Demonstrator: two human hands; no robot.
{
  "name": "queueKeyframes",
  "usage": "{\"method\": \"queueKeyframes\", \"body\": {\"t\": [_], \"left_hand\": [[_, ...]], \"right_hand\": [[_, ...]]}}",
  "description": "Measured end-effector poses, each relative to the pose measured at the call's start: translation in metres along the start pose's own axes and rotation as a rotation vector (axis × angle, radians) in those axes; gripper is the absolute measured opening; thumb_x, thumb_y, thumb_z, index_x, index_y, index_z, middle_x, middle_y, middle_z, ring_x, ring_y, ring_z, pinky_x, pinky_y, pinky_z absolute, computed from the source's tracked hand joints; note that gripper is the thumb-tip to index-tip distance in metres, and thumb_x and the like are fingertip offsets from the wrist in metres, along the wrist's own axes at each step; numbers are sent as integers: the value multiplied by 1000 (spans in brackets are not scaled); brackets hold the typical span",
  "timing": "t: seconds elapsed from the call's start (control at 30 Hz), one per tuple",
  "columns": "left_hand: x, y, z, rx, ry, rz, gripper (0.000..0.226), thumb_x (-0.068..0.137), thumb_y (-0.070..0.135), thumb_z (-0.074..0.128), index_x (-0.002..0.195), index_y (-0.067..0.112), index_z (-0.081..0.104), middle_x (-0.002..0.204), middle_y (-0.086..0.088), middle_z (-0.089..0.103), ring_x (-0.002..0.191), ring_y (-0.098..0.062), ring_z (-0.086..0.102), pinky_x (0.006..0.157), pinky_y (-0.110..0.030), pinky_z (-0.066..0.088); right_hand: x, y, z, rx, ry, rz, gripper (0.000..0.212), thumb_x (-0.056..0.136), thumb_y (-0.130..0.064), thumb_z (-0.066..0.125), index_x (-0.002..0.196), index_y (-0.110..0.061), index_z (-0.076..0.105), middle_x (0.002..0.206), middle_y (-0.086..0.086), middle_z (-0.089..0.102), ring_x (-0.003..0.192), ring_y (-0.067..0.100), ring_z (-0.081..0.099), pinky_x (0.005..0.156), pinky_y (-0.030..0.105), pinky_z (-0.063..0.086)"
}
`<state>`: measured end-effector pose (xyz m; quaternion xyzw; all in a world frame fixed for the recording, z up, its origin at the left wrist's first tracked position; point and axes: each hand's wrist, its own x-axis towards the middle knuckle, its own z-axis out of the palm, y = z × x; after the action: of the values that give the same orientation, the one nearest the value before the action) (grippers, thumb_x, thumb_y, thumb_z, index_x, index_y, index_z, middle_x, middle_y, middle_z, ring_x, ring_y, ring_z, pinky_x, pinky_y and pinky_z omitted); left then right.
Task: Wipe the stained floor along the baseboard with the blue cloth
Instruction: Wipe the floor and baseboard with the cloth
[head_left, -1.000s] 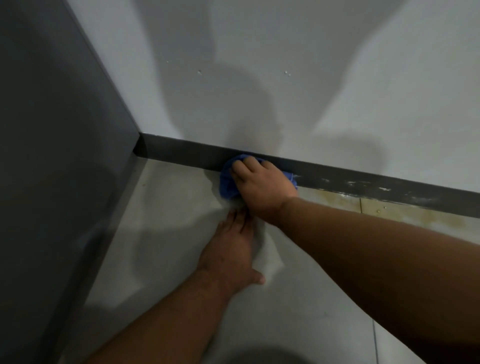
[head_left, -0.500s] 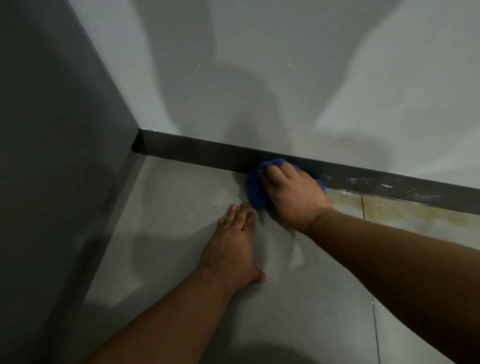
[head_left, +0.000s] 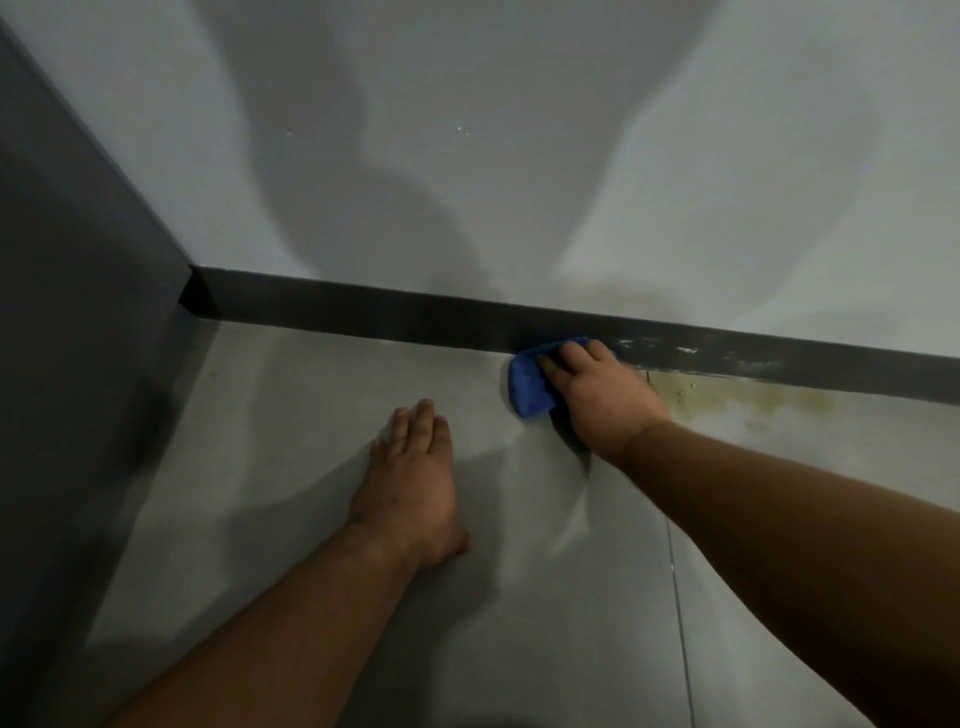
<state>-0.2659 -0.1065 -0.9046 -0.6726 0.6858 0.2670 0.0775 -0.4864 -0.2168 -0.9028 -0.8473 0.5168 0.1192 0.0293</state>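
Right hand: the right hand (head_left: 605, 395) presses down on a bunched blue cloth (head_left: 529, 387), its grip closed over the top of the cloth with fingers curled across it.
Blue cloth: crumpled into a wad on the pale grey floor (head_left: 322, 426), its far edge touching the dark grey baseboard strip (head_left: 363, 314); most of it shows to the left of the fingers.
Left hand: the left hand (head_left: 410, 483) lies flat on the floor, palm down, grip spread with fingers together and pointing toward the wall, holding nothing; it sits near the cloth but apart from it.
Stain: a yellowish-brown stain (head_left: 753, 402) spreads over the floor just right of the right hand, running along the foot of the baseboard.
Baseboard: whitish scuff marks (head_left: 654, 345) show on it just right of the cloth.
Surroundings: a light grey wall (head_left: 519, 156) rises above the baseboard; a dark grey panel (head_left: 67, 312) meets it at the left corner.
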Motion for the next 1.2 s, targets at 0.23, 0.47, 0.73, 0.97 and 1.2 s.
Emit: {"method": "queueKeyframes", "body": {"t": [0.23, 0.47, 0.73, 0.97, 1.2], "left_hand": [[0, 18, 7, -12, 53, 148, 109, 74, 62, 64, 159, 28, 4, 167, 1, -18, 153, -26, -17, 125, -51, 1], [1, 28, 15, -66, 13, 113, 105, 77, 62, 60, 159, 31, 2, 168, 6, -13, 154, -24, -15, 124, -53, 0], [4, 34, -2, -177, -8, 47, 97, 78, 49, 68, 158, 30, 18, 169, 4, 3, 155, -22, -1, 125, -44, 14], [11, 68, -5, -59, -83, -48, 99, 79, 50, 67, 159, 29, 12, 170, -4, 0, 154, -38, -2, 123, -47, 21], [-2, 92, -19, -19, -164, -50, 100, 82, 47, 68, 159, 20, 11, 169, -7, 1, 155, -29, 4, 125, -41, 15]], "right_hand": [[-33, -25, 5, 112, -17, 198, 54, 94, -53, 43, 144, -33, 50, 142, 2, 52, 126, 31, 46, 99, 46, 43], [-53, -35, 29, 210, -55, 65, 70, 102, -56, 31, 161, -21, 18, 167, 6, 17, 153, 26, 13, 126, 47, 12], [-57, 2, 52, 245, -79, 302, 77, 98, -68, 8, 159, -26, -11, 170, 2, -10, 155, 21, -10, 121, 44, -10], [-54, -7, 53, 231, -49, 142, 72, 99, -62, 9, 159, -26, -9, 170, 5, -7, 156, 26, -9, 124, 48, -6], [-55, 13, 35, 361, -156, 191, 81, 97, -64, 22, 161, -22, -5, 170, 2, -9, 156, 23, -8, 125, 50, 0]]}}
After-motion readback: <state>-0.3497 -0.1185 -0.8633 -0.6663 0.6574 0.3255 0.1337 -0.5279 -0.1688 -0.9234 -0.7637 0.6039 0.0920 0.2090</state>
